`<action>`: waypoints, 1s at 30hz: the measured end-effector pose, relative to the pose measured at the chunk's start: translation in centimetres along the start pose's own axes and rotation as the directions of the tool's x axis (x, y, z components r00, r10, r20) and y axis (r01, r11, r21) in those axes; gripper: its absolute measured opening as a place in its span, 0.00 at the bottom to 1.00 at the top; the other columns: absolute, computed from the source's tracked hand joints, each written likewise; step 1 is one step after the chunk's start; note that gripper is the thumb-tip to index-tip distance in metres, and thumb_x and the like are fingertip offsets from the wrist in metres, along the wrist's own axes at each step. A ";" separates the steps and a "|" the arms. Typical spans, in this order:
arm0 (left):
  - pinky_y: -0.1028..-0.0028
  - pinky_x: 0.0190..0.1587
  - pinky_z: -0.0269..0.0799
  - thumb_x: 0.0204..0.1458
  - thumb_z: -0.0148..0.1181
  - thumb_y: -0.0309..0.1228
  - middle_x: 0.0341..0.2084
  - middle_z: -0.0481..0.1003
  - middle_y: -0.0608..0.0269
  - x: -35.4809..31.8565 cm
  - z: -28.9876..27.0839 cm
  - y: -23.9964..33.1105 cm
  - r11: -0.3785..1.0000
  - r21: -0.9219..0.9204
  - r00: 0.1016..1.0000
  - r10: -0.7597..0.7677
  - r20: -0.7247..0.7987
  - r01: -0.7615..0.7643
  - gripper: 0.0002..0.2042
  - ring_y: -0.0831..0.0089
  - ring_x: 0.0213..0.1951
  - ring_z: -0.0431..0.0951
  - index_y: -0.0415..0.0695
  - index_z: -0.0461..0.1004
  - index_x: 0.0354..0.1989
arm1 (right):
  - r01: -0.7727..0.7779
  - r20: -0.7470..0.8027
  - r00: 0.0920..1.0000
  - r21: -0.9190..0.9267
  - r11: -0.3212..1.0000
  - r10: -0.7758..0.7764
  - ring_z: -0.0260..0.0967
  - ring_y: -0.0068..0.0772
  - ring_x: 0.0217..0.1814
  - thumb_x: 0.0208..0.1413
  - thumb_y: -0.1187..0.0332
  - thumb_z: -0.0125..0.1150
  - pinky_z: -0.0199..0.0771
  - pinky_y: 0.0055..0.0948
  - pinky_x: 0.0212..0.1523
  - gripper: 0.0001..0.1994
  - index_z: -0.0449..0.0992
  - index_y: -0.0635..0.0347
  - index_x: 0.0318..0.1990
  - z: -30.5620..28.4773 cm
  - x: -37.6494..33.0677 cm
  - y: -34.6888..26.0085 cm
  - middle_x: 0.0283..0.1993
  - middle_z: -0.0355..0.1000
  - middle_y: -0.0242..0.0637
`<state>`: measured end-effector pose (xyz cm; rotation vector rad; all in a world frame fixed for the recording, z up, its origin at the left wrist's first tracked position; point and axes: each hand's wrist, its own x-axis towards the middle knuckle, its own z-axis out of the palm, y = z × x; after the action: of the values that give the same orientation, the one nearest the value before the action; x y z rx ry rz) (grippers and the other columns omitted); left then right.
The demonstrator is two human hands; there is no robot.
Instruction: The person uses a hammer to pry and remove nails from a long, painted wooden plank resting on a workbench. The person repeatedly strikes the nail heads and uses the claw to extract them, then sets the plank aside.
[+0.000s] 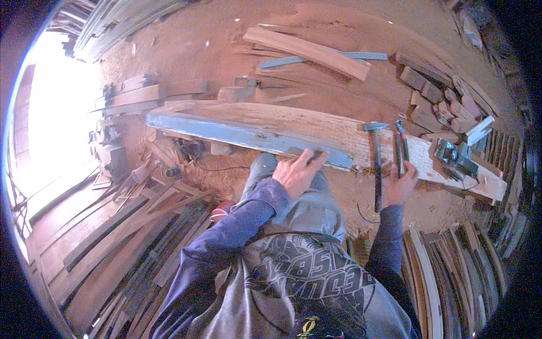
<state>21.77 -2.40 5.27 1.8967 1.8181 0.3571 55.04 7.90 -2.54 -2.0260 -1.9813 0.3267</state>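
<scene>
A long board with a blue-painted face (248, 138) lies across a wide pale plank (333, 125) in front of my knees. My left hand (296, 174) grips the blue board's near edge toward its right end, the fingers bent over it. Farther right, a hammer (377, 169) rests across the plank with its head away from me and its handle toward me. Just beside it is a pliers-like tool (401, 144) with two long handles and some orange near its head. The fingers of my right hand (400, 185) are closed around the handle ends.
A dark power tool (456, 158) sits on the plank's right end. Wood offcuts (435, 99) are piled beyond it. Loose boards (310, 51) lie on the reddish ground ahead. Long timber strips (135, 254) are stacked at the lower left, more strips (451, 271) at the lower right.
</scene>
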 end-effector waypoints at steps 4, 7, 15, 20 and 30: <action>0.60 0.28 0.78 0.55 0.61 0.35 0.40 0.70 0.58 -1.1 -1.8 -0.4 0.995 -0.047 0.993 -0.091 -0.075 0.088 0.26 0.55 0.30 0.79 0.56 0.67 0.64 | 0.056 0.020 0.998 -0.013 0.998 -0.056 0.63 0.59 0.59 0.55 0.59 0.67 0.68 0.50 0.55 0.27 0.65 0.56 0.58 0.2 1.9 2.4 0.57 0.65 0.51; 0.61 0.28 0.77 0.54 0.63 0.38 0.39 0.72 0.60 -2.5 -3.8 -2.4 0.973 -0.018 0.944 -0.227 -0.242 0.229 0.26 0.57 0.31 0.79 0.54 0.69 0.62 | -0.008 0.175 0.984 -0.114 0.993 0.028 0.63 0.60 0.59 0.54 0.61 0.67 0.67 0.51 0.56 0.27 0.64 0.53 0.59 0.7 2.8 4.2 0.57 0.65 0.51; 0.61 0.35 0.77 0.51 0.67 0.38 0.41 0.73 0.63 -4.4 -4.1 -5.7 0.926 -0.005 0.849 -0.348 -0.399 0.377 0.22 0.61 0.34 0.80 0.51 0.76 0.55 | 0.125 0.300 0.951 -0.134 0.983 -0.080 0.66 0.58 0.57 0.58 0.68 0.60 0.69 0.51 0.54 0.21 0.66 0.53 0.58 -0.6 3.7 4.9 0.56 0.66 0.50; 0.63 0.34 0.77 0.49 0.69 0.37 0.35 0.74 0.66 -4.6 -3.1 -5.7 0.962 -0.001 0.866 -0.247 -0.435 0.274 0.13 0.66 0.30 0.80 0.50 0.80 0.43 | 0.119 0.375 0.919 0.029 0.992 -0.121 0.69 0.55 0.53 0.61 0.65 0.55 0.71 0.48 0.53 0.19 0.66 0.59 0.58 -0.8 5.6 6.8 0.52 0.68 0.50; 0.60 0.52 0.71 0.35 0.75 0.45 0.46 0.72 0.56 -4.6 -9.4 -11.0 0.913 0.300 0.930 -0.177 -0.321 0.277 0.34 0.56 0.50 0.73 0.49 0.73 0.54 | -0.277 0.307 0.949 0.711 0.646 0.069 0.70 0.25 0.39 0.67 0.59 0.53 0.72 0.28 0.39 0.12 0.70 0.59 0.45 -5.9 2.7 -0.5 0.40 0.72 0.32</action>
<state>7.18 -5.49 8.24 1.8953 2.4068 0.2574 56.75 10.32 3.24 -1.6419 -1.3718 1.2791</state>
